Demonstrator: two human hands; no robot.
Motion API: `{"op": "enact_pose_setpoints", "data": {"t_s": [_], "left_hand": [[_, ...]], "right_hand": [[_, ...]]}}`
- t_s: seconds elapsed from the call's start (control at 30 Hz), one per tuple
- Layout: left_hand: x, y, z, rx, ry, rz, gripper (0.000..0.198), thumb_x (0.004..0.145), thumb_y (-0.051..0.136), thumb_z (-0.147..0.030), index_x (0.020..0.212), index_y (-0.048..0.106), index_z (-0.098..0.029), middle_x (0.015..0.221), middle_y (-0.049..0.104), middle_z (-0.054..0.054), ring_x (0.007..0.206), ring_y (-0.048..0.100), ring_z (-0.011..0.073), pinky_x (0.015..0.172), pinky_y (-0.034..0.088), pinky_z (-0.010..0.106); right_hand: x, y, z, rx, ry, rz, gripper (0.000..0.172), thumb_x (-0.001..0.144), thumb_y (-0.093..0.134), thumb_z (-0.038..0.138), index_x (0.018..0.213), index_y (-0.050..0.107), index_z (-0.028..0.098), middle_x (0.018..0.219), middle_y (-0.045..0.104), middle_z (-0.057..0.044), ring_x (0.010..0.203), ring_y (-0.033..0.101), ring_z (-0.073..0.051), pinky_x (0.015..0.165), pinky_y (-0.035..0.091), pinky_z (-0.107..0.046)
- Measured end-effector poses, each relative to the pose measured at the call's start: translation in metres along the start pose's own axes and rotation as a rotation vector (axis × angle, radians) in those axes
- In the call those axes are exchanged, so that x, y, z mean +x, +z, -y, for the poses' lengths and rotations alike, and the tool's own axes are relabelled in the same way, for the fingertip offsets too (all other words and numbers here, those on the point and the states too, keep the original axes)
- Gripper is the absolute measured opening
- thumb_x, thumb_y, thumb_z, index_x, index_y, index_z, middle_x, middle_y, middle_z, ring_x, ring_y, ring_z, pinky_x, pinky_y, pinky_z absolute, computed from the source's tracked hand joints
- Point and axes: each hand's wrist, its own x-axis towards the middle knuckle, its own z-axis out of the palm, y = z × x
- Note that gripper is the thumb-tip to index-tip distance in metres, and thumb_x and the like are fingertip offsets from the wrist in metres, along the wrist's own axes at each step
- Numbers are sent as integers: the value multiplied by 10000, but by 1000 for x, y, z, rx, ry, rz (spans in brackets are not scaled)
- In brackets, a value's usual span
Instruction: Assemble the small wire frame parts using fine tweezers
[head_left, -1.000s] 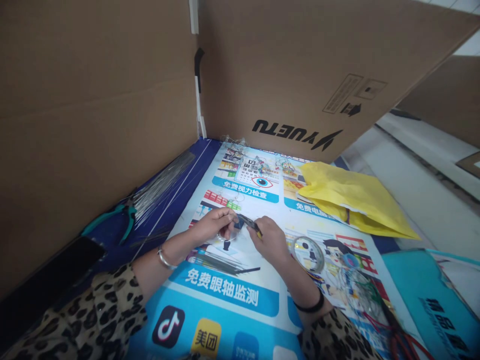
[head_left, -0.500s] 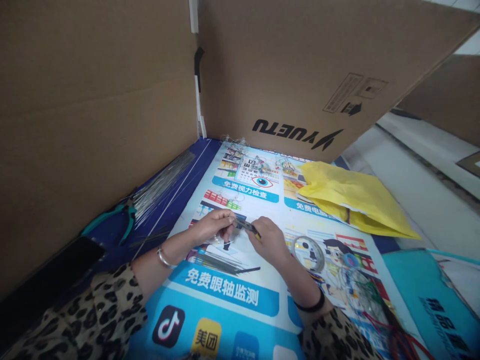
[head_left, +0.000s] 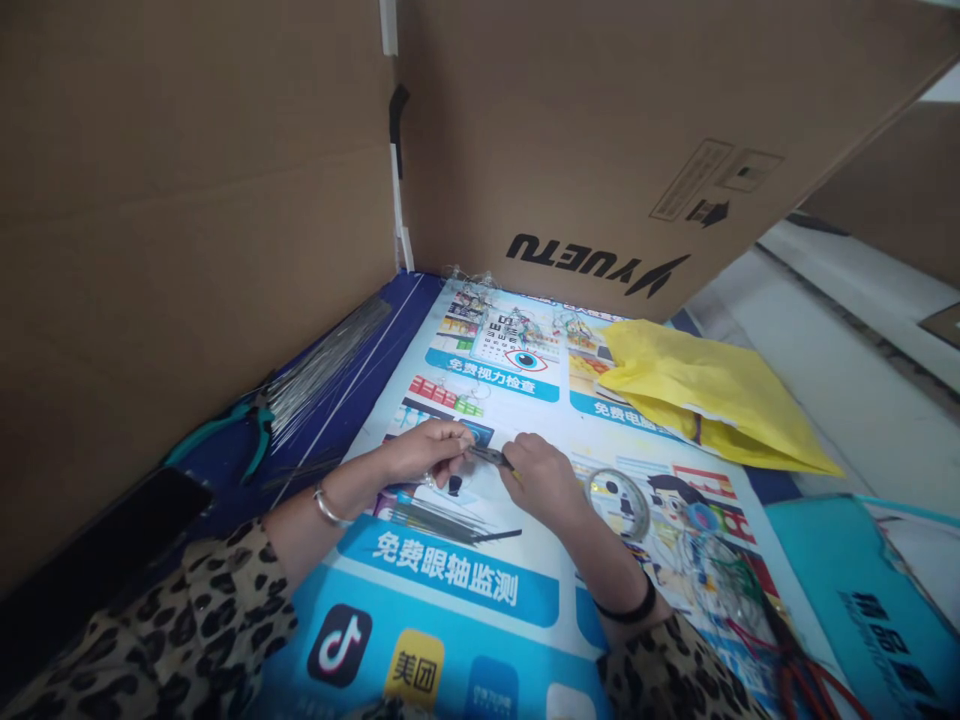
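Near the middle of the printed sheet (head_left: 510,510), my right hand (head_left: 545,480) is closed round the handles of small pliers (head_left: 489,455). Their grey jaws point left and reach the fingertips of my left hand (head_left: 431,452). That hand is pinched closed on something too small to make out; a thin clear loop hangs just below it. Several thin dark and grey rods (head_left: 457,522) lie on the sheet below my hands. A roll of clear tape (head_left: 618,504) is to the right of my right hand.
Cardboard walls (head_left: 570,150) stand behind and left. Teal-handled pliers (head_left: 259,435) and a bundle of thin wires (head_left: 322,370) lie left. A yellow bag (head_left: 720,395), a teal bag (head_left: 832,570), tangled wire (head_left: 712,580) and red-handled pliers (head_left: 802,670) are on the right.
The pliers in my right hand have tilted slightly, and their jaws lie flatter against my left fingertips. Both hands otherwise keep nearly the same place, and the view has shifted slightly.
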Motion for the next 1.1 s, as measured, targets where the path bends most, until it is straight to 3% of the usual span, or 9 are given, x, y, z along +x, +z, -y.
{"op": "enact_pose_setpoints", "data": {"t_s": [0.63, 1.1], "left_hand": [[2, -1, 3, -6, 8, 4, 240, 790, 507, -377, 757, 475, -141, 526, 501, -47, 364, 468, 51, 369, 341, 164], [3, 0, 5, -50, 14, -40, 281, 780, 526, -413, 747, 471, -139, 558, 528, -29, 397, 496, 57, 387, 334, 167]], "right_hand": [[0, -4, 2, 5, 64, 126, 174, 837, 426, 306, 838, 563, 200, 802, 584, -34, 779, 520, -146, 611, 308, -231], [1, -2, 2, 58, 82, 105, 193, 843, 433, 341, 793, 547, 194, 770, 579, -29, 739, 520, -140, 602, 298, -233]]}}
